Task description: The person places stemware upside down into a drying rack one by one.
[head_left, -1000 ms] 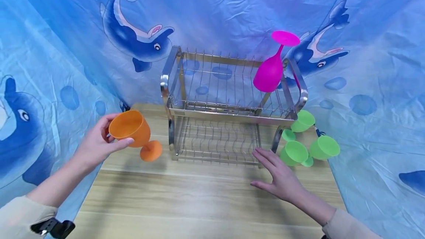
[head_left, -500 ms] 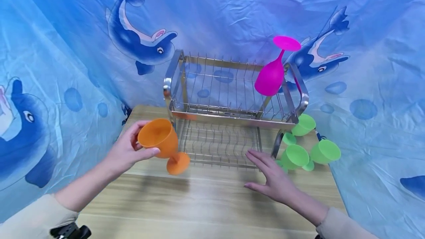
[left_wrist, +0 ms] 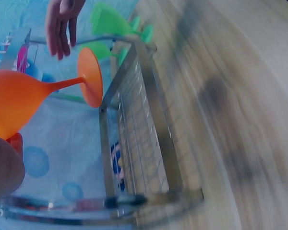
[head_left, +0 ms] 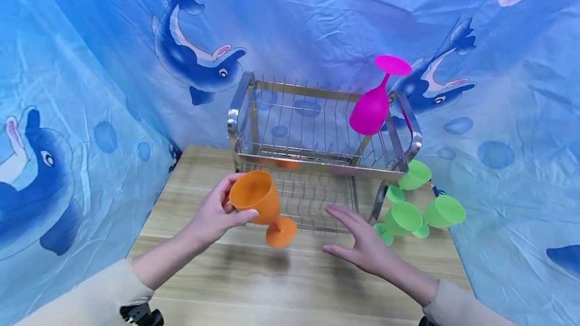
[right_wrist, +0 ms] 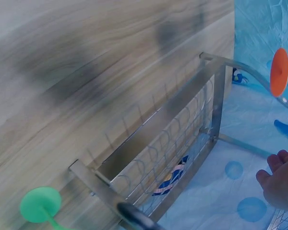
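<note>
My left hand [head_left: 222, 213] grips an orange plastic goblet [head_left: 260, 197] round its bowl, thumb in front. The goblet leans with its bowl mouth up and left and its foot down and right, held above the table before the rack. In the left wrist view the stem and round foot of the orange goblet [left_wrist: 67, 85] stick out past the hand. My right hand [head_left: 362, 240] hovers near the lower right of the rack, fingers extended, holding nothing. A magenta goblet [head_left: 370, 109] rests upside down at the right of the two-tier metal dish rack [head_left: 312, 162].
Several green goblets [head_left: 405, 218] stand at the right of the rack on the wooden table [head_left: 195, 185]. A blue dolphin-print cloth [head_left: 113, 39] hangs behind and at both sides. The rack's curved side handle [head_left: 233, 114] rises at its left.
My left hand has carried the orange goblet rightward, from left of the rack to in front of it. My right hand has drifted slightly left.
</note>
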Available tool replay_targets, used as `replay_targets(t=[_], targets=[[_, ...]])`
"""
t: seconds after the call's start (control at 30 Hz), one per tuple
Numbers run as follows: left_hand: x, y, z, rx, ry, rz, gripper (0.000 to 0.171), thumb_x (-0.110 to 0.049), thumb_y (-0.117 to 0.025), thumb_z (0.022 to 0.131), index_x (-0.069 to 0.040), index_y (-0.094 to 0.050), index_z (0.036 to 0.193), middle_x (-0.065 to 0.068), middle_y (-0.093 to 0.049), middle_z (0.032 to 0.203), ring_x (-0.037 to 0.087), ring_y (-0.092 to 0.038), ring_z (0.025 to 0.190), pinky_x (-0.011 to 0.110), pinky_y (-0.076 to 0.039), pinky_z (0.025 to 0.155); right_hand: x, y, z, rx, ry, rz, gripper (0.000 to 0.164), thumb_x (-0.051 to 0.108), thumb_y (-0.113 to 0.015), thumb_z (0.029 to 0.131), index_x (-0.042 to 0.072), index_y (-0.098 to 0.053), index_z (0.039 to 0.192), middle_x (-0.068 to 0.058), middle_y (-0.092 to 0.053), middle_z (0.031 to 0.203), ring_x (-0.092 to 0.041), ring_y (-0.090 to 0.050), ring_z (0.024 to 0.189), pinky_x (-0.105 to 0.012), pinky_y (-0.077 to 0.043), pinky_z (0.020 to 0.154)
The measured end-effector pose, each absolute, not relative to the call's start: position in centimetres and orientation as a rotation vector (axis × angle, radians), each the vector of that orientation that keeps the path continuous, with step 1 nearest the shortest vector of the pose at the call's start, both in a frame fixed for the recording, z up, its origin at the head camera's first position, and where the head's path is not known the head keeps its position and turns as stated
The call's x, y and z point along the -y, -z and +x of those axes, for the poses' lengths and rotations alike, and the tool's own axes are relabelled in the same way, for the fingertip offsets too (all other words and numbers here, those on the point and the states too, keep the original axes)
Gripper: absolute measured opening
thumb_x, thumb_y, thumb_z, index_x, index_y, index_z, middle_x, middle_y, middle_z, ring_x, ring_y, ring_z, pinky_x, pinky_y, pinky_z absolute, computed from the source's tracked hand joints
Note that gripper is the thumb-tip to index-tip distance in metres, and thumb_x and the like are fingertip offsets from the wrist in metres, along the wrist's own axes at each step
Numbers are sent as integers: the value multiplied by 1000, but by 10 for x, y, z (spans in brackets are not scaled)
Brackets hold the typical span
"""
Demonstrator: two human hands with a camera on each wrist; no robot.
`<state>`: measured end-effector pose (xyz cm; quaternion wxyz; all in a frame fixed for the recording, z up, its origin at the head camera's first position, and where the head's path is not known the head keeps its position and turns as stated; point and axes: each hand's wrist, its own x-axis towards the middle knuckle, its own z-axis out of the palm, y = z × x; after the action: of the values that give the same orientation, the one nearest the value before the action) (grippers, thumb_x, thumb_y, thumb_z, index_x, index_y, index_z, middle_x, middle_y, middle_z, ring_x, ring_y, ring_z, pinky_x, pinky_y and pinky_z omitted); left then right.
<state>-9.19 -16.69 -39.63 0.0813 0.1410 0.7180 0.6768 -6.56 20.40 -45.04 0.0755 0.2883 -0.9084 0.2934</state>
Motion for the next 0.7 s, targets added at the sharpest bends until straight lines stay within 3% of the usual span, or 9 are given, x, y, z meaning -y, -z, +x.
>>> replay_targets(t=[0.33,0.47,0.7], targets=[[136,404,-91,-2063,-2107,407,75,-6,-86,89,-11,-44,152,13,-58,143,31,-60,128,26,-55,106,-187,444,-71,2727,-1025,891,77,36,-91,86,17,-58,153,-8,-60,155,-35,-54,143,-61,-50,111],[130,407,-92,-2040,-2155,419,75,-3,-85,89,-8,-45,151,16,-58,142,32,-60,126,27,-55,106,-181,443,-75,2712,-1012,912,70,38,-91,86,17,-64,147,-3,-65,147,-30,-59,139,-58,-53,109],[115,411,-88,-2023,-2167,375,76,-9,-87,89,-13,-45,152,12,-59,143,31,-60,126,32,-56,106,-171,438,-82,2730,-1025,926,52,38,-90,88,19,-73,133,6,-74,130,-21,-67,125,-52,-59,103]])
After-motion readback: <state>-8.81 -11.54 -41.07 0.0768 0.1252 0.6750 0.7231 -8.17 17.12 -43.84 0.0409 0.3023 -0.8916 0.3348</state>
